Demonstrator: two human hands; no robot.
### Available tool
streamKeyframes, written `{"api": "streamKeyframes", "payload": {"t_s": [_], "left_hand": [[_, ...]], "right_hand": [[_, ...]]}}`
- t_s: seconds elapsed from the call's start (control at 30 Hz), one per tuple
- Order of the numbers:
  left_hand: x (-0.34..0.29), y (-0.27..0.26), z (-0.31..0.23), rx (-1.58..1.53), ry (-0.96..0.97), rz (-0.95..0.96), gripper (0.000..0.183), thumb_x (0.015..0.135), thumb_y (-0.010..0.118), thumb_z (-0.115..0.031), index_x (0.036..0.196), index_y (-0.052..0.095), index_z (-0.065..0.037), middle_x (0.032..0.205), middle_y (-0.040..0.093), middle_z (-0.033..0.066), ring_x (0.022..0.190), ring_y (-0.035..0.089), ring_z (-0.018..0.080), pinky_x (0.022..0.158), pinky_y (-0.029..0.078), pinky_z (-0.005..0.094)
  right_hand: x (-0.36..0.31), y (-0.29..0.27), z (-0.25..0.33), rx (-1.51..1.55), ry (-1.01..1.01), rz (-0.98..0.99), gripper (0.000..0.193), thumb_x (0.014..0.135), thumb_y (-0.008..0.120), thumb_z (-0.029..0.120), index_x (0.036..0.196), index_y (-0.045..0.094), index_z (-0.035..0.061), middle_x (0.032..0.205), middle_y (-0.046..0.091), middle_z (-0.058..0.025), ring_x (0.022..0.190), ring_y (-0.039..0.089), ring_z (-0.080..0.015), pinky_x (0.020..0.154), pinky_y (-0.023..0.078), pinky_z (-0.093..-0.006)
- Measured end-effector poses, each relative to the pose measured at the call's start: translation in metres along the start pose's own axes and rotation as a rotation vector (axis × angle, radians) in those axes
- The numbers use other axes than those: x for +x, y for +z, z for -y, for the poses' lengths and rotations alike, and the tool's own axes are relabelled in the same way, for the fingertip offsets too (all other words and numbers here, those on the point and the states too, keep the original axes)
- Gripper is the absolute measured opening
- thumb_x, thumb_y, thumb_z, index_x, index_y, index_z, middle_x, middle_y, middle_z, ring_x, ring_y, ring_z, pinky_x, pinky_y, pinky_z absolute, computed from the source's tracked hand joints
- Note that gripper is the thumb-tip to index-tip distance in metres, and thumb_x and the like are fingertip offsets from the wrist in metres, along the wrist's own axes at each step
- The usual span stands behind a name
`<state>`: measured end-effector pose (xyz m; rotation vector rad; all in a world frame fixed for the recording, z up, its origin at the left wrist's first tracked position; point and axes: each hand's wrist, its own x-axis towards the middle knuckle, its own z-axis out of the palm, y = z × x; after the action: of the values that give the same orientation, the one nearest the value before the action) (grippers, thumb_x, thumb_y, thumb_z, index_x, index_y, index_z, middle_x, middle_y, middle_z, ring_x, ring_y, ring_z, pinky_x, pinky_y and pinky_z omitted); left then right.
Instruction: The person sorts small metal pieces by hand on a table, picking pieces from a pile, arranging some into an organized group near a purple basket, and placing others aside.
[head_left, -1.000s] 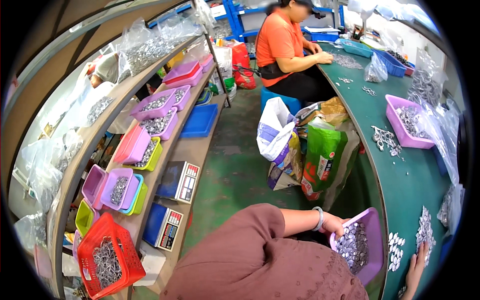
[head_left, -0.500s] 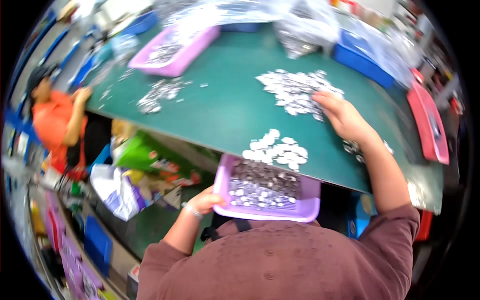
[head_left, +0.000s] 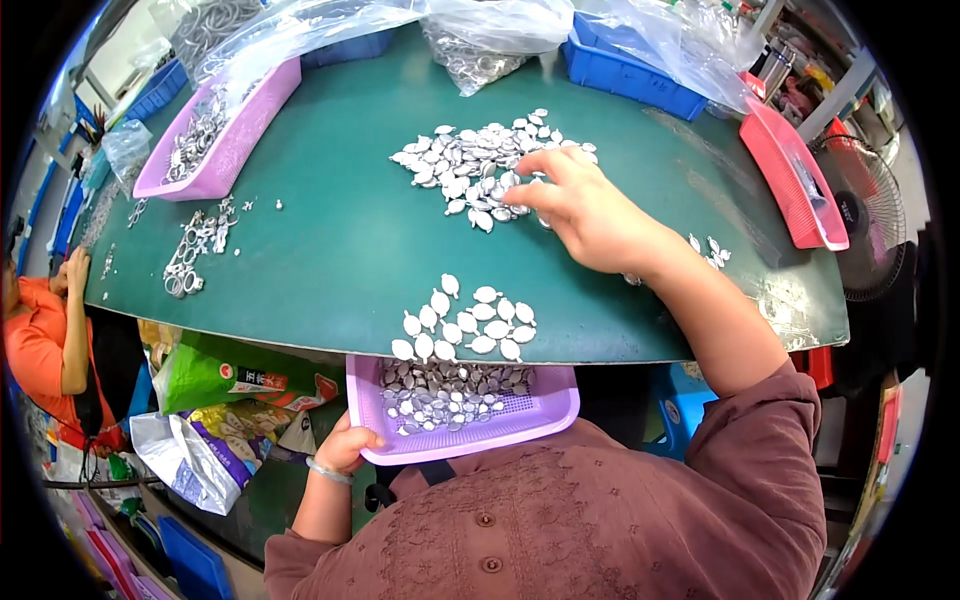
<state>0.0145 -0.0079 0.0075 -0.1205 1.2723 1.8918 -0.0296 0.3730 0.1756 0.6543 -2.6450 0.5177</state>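
Observation:
My left hand [head_left: 345, 445] grips the left end of a purple plastic basket [head_left: 566, 408], fingers closed round its rim. The basket sits against the table's near edge and holds many small silvery oval metal pieces [head_left: 440, 410]. My right hand [head_left: 590, 215] reaches over the right side of a pile of similar oval pieces [head_left: 460, 165] on the table. Its thumb and fingers are apart, the fingertips touching or just above the pieces; no piece shows in its grasp. Between pile and basket, a loose group of ovals [head_left: 470, 325] lies near the edge.
On the green table [head_left: 330, 260] are ring-like metal parts [head_left: 200, 240], a pink-purple basket [head_left: 220, 175] of metal parts, a blue bin [head_left: 630, 80], plastic bags [head_left: 490, 30] and a red basket [head_left: 790, 170]. A fan [head_left: 865, 200] stands right. A person in orange [head_left: 45, 340] sits left.
The view has turned, so the table's things appear further left. My right hand stays at the pile, its thumb and fingers now visibly apart. My left hand keeps hold of the basket.

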Motion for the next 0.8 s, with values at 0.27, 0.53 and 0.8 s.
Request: {"api": "streamKeyframes", "payload": {"t_s": [0.27,0.53,0.8], "left_hand": [[-0.005,0.0,-0.005,-0.028,0.024,-0.004,0.053,0.056,0.055,0.003,0.109,0.049,0.004,0.093,0.058,0.0128,0.083,0.058,0.0249,0.075,0.047,0.0339],[-0.006,-0.006,-0.004,-0.06,0.005,0.031,0.059,0.058,0.056,0.004,0.115,0.044,0.003,0.099,0.056,0.011,0.089,0.056,0.0232,0.079,0.045,0.0333],[-0.006,-0.003,-0.005,-0.041,-0.002,0.044,0.059,0.058,0.056,0.005,0.116,0.044,0.003,0.101,0.056,0.0108,0.092,0.056,0.0236,0.08,0.044,0.0337]], "right_hand": [[-0.002,-0.008,0.004,0.1,-0.074,0.135,0.03,0.07,0.054,-0.004,0.094,0.065,0.0086,0.117,0.048,-0.0122,0.111,0.04,-0.0318,0.095,0.035,-0.0394],[-0.003,-0.011,-0.002,-0.026,-0.019,0.123,0.025,0.073,0.055,-0.004,0.093,0.065,0.0076,0.114,0.05,-0.011,0.111,0.041,-0.032,0.094,0.035,-0.0386],[-0.001,-0.004,-0.002,-0.036,0.073,0.028,0.025,0.075,0.054,-0.005,0.095,0.061,0.0068,0.115,0.049,-0.0104,0.109,0.04,-0.0324,0.092,0.036,-0.0392]]}}
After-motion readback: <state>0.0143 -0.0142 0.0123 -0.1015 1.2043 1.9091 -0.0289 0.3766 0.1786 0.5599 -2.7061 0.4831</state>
